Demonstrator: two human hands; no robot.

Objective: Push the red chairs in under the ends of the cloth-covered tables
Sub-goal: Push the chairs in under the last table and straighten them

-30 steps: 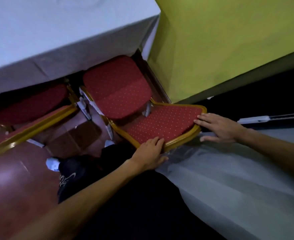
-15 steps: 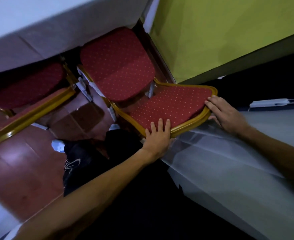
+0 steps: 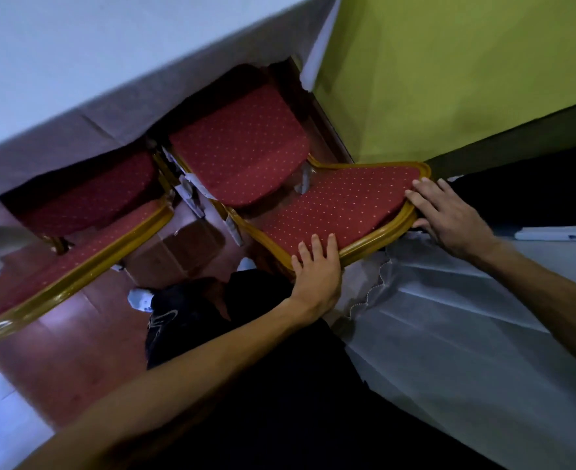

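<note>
A yellow-green wall [image 3: 449, 72] fills the upper right of the view, with a dark band [image 3: 524, 137] running along its lower edge. The floor [image 3: 59, 374] is glossy reddish-brown and shows soft reflections. A sheer white curtain [image 3: 449, 334] with a scalloped hem spreads across the lower right. A white shoe [image 3: 139, 298] rests on the floor next to dark trousers [image 3: 185, 320] bearing a pale printed mark. A flat white object [image 3: 556, 233] lies at the far right edge, too blurred to identify.
</note>
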